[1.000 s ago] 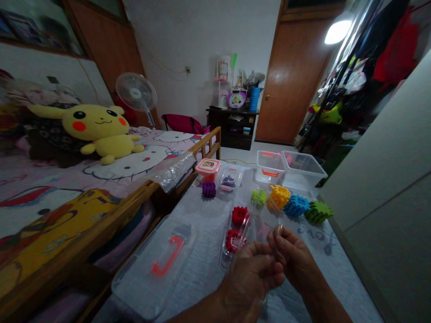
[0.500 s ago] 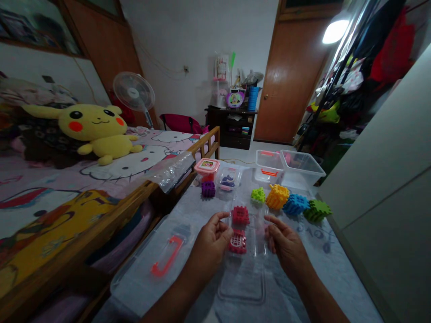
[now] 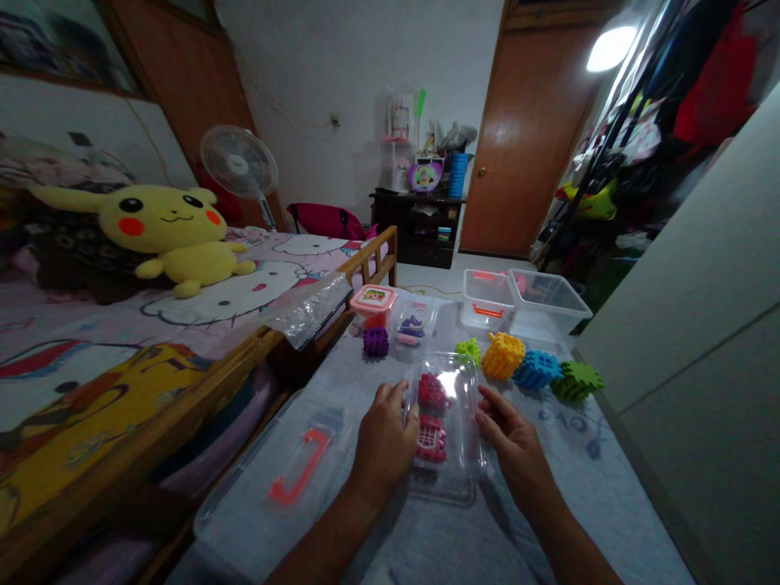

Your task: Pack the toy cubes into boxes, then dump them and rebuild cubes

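A clear plastic box [image 3: 458,422] lies on the grey table between my hands, with two red toy blocks [image 3: 431,416] inside it. My left hand [image 3: 385,435] grips its left side, fingers curled round the edge. My right hand [image 3: 510,432] presses against its right side with the fingers closed on the edge. Just beyond the box stand a light green block [image 3: 470,350], a yellow block [image 3: 503,355], a blue block [image 3: 535,370] and a dark green block [image 3: 576,381].
A clear lid with an orange handle [image 3: 298,471] lies at the left front. A purple block [image 3: 376,342], a pink-lidded tub [image 3: 373,302] and clear containers [image 3: 524,302] stand further back. A wooden bed frame [image 3: 244,357] borders the left, a grey wall [image 3: 700,341] the right.
My hands parted from in front of me and went to the two sides of the clear box. The box now sits tilted up a little between them, closer to the coloured blocks.
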`<state>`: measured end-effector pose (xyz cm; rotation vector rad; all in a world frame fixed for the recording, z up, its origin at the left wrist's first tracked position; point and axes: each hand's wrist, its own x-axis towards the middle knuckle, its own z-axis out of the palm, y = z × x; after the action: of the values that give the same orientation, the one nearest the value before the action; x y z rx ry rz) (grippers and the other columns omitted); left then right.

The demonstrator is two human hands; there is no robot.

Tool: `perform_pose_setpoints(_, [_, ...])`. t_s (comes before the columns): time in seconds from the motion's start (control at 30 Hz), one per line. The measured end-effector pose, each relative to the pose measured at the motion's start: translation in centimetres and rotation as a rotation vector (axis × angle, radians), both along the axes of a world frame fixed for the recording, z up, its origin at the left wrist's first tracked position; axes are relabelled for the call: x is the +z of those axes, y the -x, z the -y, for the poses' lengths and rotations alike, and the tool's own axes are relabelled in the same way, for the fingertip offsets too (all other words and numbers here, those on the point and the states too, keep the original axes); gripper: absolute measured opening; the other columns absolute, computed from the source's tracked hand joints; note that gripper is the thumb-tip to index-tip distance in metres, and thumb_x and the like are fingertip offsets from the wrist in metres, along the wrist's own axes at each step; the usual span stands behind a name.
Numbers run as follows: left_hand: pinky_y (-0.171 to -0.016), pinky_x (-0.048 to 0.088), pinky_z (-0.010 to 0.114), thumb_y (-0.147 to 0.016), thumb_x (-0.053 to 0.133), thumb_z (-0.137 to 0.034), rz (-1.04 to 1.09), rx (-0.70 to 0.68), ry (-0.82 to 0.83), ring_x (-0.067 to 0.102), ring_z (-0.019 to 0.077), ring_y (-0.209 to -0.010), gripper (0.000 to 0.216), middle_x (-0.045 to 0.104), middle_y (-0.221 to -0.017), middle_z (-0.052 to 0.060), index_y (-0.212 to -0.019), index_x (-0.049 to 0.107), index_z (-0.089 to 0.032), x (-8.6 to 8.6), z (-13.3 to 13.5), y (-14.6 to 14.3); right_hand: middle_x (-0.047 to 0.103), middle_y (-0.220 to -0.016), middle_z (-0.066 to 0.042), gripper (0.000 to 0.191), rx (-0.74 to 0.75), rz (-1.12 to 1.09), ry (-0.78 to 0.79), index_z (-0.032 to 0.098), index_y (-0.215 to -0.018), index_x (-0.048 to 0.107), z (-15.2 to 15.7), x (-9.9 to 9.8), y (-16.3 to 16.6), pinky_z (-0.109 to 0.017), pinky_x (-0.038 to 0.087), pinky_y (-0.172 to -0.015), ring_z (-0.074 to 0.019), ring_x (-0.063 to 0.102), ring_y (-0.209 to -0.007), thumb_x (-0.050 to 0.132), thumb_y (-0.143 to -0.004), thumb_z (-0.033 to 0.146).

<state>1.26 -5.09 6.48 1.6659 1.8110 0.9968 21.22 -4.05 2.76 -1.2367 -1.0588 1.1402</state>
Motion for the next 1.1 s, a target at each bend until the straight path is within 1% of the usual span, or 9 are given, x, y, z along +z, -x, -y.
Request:
perform_pose_setpoints(0.13, [-0.092,0.044,0.035,-0.084,0.051,-0.021,0.004,-0.01,0.053,0.062,0.0237,-0.094,0.042,0.062,-0.105,0.011,-0.123,0.063,-0.013,-0.3,-0.4,0.2,0.063,-0.091,-0.004,0.057,-0.01,0.051,0.011,0.02,-0.113,0.071,0.1,-0.2,0.1,-0.031,0.051,-0.068,-0.0187,0.061,-0.078,0.08,-0.067,0.052])
perform_pose_setpoints(0.3, [-0.09,0.045,0.035,-0.084,0.052,-0.026,0.122,-0.01,0.082,0.062,0.0225,-0.092,0.037,0.065,-0.104,0.011,-0.116,0.066,-0.014,-0.7,-1.0,0.6,0.061,-0.087,-0.002,0.059,-0.029,-0.018,0.083,0.019,-0.112,0.069,0.3,-0.3,0.5,-0.028,0.048,-0.057,-0.0161,0.059,-0.067,0.08,-0.065,0.053])
perform_pose_setpoints(0.4, [-0.076,0.047,0.031,-0.087,0.051,-0.033,0.246,-0.021,0.124,0.062,0.0206,-0.079,0.033,0.067,-0.087,0.007,-0.108,0.067,-0.015,-1.1,-1.3,0.7,0.059,-0.081,0.0,0.06,-0.005,-0.069,0.107,0.019,-0.113,0.066,0.5,-0.1,0.7,-0.025,0.045,-0.053,-0.0143,0.057,-0.063,0.08,-0.066,0.053])
perform_pose_setpoints(0.5, [-0.061,0.044,0.027,-0.087,0.049,-0.037,0.387,-0.039,0.168,0.059,0.0172,-0.064,0.03,0.064,-0.072,0.002,-0.098,0.067,-0.016,-1.8,-1.4,0.8,0.058,-0.079,0.002,0.061,0.022,-0.128,0.136,0.019,-0.115,0.063,0.6,-0.1,0.7,-0.024,0.042,-0.05,-0.0117,0.053,-0.058,0.081,-0.067,0.052])
perform_pose_setpoints(0.6, [-0.056,0.042,0.024,-0.083,0.054,-0.038,0.509,-0.037,0.191,0.056,0.0147,-0.059,0.027,0.06,-0.067,0.0,-0.095,0.065,-0.016,-2.5,-1.5,0.8,0.057,-0.078,0.003,0.061,0.061,-0.191,0.155,0.02,-0.117,0.06,0.7,-0.5,0.6,-0.023,0.041,-0.05,-0.0107,0.052,-0.057,0.081,-0.069,0.05])
perform_pose_setpoints(0.7, [-0.054,0.042,0.023,-0.08,0.057,-0.038,0.61,-0.031,0.216,0.056,0.0133,-0.056,0.027,0.059,-0.066,-0.001,-0.095,0.063,-0.015,-2.8,-1.5,0.8,0.053,-0.07,0.006,0.057,0.087,-0.247,0.153,0.02,-0.116,0.059,0.6,-0.9,0.6,-0.021,0.038,-0.047,-0.0089,0.047,-0.053,0.081,-0.071,0.048])
perform_pose_setpoints(0.8, [-0.054,0.042,0.022,-0.078,0.059,-0.036,0.696,-0.016,0.242,0.056,0.0123,-0.055,0.028,0.058,-0.066,-0.002,-0.096,0.062,-0.015,-2.7,-1.6,0.7,0.051,-0.064,0.008,0.054,0.098,-0.316,0.164,0.019,-0.112,0.06,0.5,-1.0,0.7,-0.02,0.035,-0.046,-0.0073,0.044,-0.049,0.082,-0.07,0.045])
perform_pose_setpoints(0.93, [-0.052,0.043,0.022,-0.075,0.062,-0.035,0.784,-0.002,0.275,0.056,0.0119,-0.053,0.03,0.059,-0.066,-0.002,-0.097,0.06,-0.015,-2.6,-1.9,0.4,0.052,-0.063,0.008,0.053,0.098,-0.384,0.186,0.019,-0.109,0.062,0.4,-0.7,0.9,-0.019,0.037,-0.046,-0.007,0.045,-0.048,0.085,-0.067,0.043])
perform_pose_setpoints(1.1, [-0.052,0.044,0.023,-0.072,0.065,-0.042,0.836,0.013,0.28,0.058,0.0127,-0.054,0.035,0.061,-0.067,-0.001,-0.094,0.06,-0.016,-3.0,-2.2,0.2,0.053,-0.061,0.008,0.053,0.082,-0.423,0.198,0.019,-0.104,0.066,0.4,-0.3,1.0,-0.018,0.037,-0.043,-0.0061,0.046,-0.047,0.089,-0.06,0.04])
